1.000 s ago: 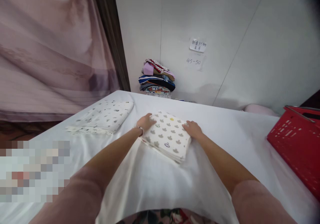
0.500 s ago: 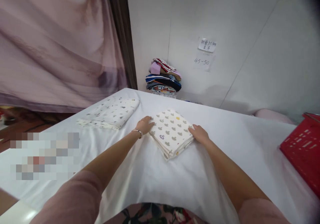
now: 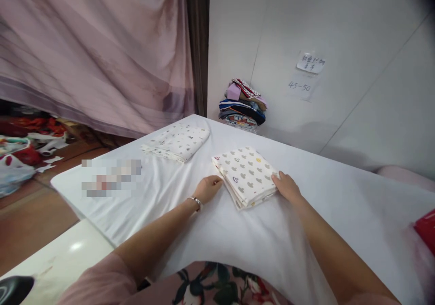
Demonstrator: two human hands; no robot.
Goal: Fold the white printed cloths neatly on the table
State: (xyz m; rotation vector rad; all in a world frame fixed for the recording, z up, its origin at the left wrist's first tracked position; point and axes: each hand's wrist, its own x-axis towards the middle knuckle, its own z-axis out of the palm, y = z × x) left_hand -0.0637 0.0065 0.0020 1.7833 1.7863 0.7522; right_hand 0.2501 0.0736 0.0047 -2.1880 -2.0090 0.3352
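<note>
A folded white cloth with a grey printed pattern (image 3: 245, 173) lies on the white-covered table (image 3: 333, 214). My left hand (image 3: 209, 188) rests at the cloth's near left edge, fingers curled loosely against it. A bracelet sits on that wrist. My right hand (image 3: 287, 186) lies flat on the table with its fingertips touching the cloth's right corner. Neither hand lifts the cloth. A second folded patterned cloth (image 3: 178, 142) lies farther left on the table.
A stack of folded coloured garments (image 3: 243, 105) sits against the white wall, under a paper note (image 3: 310, 63). A pink curtain (image 3: 102, 51) hangs at left. A red basket's edge (image 3: 426, 230) shows at right. Clutter lies on the floor at far left.
The view has swung left, so the red basket has slid nearly out of frame. Both hands have slipped from on top of the folded cloth to its near edges.
</note>
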